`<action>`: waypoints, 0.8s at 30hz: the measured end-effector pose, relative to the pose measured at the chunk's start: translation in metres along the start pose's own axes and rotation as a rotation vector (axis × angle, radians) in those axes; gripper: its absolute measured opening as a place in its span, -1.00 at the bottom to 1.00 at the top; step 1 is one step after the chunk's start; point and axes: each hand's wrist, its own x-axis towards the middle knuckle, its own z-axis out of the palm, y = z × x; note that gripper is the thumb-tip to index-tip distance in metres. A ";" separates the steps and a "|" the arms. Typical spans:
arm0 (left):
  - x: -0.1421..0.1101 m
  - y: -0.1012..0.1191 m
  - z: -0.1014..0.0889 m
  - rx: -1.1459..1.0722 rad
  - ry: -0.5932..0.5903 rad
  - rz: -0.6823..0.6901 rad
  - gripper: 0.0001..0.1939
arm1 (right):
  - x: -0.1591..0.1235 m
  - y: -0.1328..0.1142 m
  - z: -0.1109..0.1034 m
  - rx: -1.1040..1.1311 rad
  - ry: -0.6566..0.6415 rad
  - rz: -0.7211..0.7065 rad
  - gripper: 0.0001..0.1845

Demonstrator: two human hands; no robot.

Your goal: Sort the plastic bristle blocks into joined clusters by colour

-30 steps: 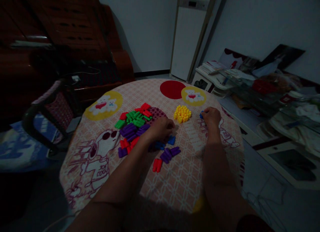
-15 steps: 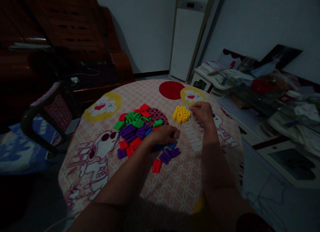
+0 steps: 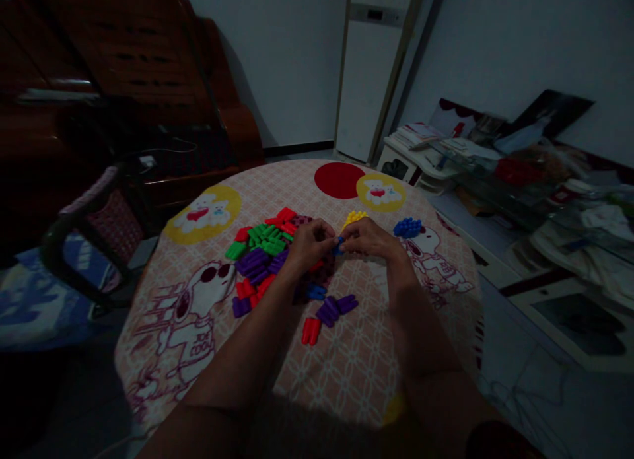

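Over the middle of the table, my left hand (image 3: 311,243) and my right hand (image 3: 369,237) meet with pinched fingers around a small blue plastic building piece (image 3: 338,246). Much of that piece is hidden by the fingers. Just behind my right hand stands a yellow cluster of upright pegs (image 3: 355,216), partly covered. A blue cluster of similar pieces (image 3: 407,228) sits to its right. Left of my left hand lie green pieces (image 3: 266,238), purple pieces (image 3: 252,265) and red pieces (image 3: 246,289) in a loose pile.
Nearer me are a few purple pieces (image 3: 329,311), a red piece (image 3: 311,331) and a blue piece (image 3: 315,292). A patterned cloth covers the round table (image 3: 341,386). A chair (image 3: 94,228) stands at left; a cluttered cabinet (image 3: 465,162) is at right.
My right hand has moved left from beside the yellow cluster, uncovering the blue cluster. My left hand has risen from the pile, and both hands now come together at a blue piece.
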 end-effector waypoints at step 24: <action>0.002 0.017 -0.042 0.321 0.007 -0.006 -0.75 | -0.062 0.088 -0.099 -0.809 0.799 0.400 -0.74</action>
